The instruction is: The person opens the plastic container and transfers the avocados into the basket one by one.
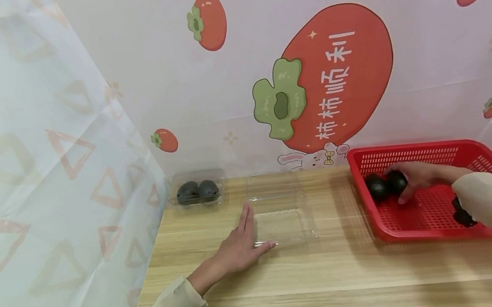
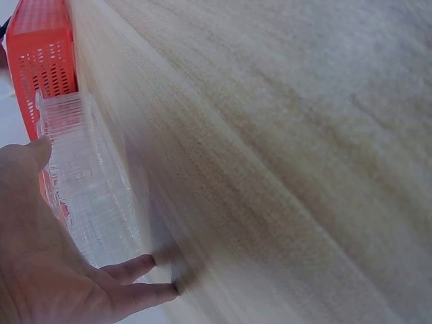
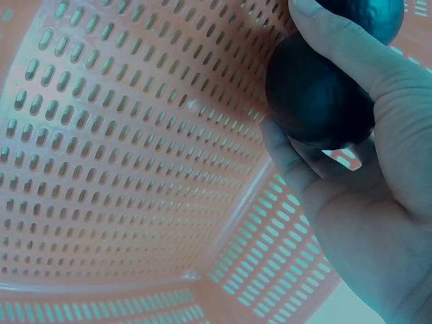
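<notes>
My right hand (image 1: 410, 178) reaches into the red plastic basket (image 1: 429, 237) and grips a dark avocado (image 1: 397, 182) between thumb and fingers. A second avocado (image 1: 376, 187) lies right beside it at the basket's left end. In the right wrist view the thumb curls over the gripped avocado (image 3: 317, 94), with fingers beneath it. My left hand (image 1: 237, 248) rests with straight fingers and spread thumb at the left edge of an opened clear plastic clamshell box (image 1: 279, 226). The left wrist view shows the clear box (image 2: 88, 182) beside the hand, its fingertips at the tabletop.
Another clear clamshell box (image 1: 217, 174) with two avocados (image 1: 197, 192) stands at the back left of the wooden table (image 1: 338, 286). A printed wall sheet (image 1: 181, 89) rises behind the table, and another covering (image 1: 42, 165) borders it on the left.
</notes>
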Tool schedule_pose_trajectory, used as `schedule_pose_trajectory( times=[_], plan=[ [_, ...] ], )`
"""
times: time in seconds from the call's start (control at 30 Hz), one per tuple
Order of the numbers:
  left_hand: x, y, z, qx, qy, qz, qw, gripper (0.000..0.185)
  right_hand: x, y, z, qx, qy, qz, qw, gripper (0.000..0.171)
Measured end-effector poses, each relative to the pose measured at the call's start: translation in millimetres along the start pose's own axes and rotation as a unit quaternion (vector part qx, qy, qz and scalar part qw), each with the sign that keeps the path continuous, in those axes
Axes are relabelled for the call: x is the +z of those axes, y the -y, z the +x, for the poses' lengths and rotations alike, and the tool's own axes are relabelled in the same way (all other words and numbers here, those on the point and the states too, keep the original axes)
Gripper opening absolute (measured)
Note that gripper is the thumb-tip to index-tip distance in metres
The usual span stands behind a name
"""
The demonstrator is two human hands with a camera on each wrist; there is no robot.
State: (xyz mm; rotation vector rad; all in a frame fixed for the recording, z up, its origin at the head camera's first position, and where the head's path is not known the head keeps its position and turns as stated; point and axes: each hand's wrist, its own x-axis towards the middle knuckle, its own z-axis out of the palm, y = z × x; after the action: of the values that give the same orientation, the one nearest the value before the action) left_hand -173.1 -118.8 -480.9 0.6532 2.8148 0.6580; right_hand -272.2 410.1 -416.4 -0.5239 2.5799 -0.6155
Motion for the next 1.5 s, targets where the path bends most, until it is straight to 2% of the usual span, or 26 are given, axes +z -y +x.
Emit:
schedule_pose_trajectory(
  times=[0.53, 0.63, 0.77, 0.87, 1.1, 1.27, 1.5],
  plan=[
    [-0.5, -1.1, 0.1, 0.001, 0.003, 0.002, 1.0000, 0.113, 2, 3, 0, -0.024, -0.012, -0.023, 0.999, 0.077],
    [-0.1, -0.8, 0.8, 0.003, 0.004, 0.003, 1.0000, 0.113, 4, 1, 0, -0.040, -0.025, -0.028, 0.998, 0.072],
    [-0.7, -0.8, 1.0, 0.004, 0.006, 0.004, 1.0000, 0.113, 5, -3, 2, -0.087, -0.054, -0.053, 0.993, 0.066],
    [-1.8, -1.6, 0.7, 0.003, 0.007, 0.004, 1.0000, 0.113, 4, -3, 2, -0.094, -0.065, -0.067, 0.991, 0.068],
    [-3.4, -3.7, 0.5, -0.002, 0.006, 0.000, 1.0000, 0.111, -3, 14, -3, -0.014, -0.052, -0.084, 0.995, 0.072],
    [-3.6, -3.6, 1.0, -0.004, 0.006, 0.000, 1.0000, 0.111, -7, 17, -8, -0.012, -0.078, -0.120, 0.990, 0.065],
    [-3.9, -3.0, 1.3, -0.002, 0.007, 0.001, 1.0000, 0.112, -9, 24, -14, -0.008, -0.101, -0.115, 0.988, 0.065]
  ],
)
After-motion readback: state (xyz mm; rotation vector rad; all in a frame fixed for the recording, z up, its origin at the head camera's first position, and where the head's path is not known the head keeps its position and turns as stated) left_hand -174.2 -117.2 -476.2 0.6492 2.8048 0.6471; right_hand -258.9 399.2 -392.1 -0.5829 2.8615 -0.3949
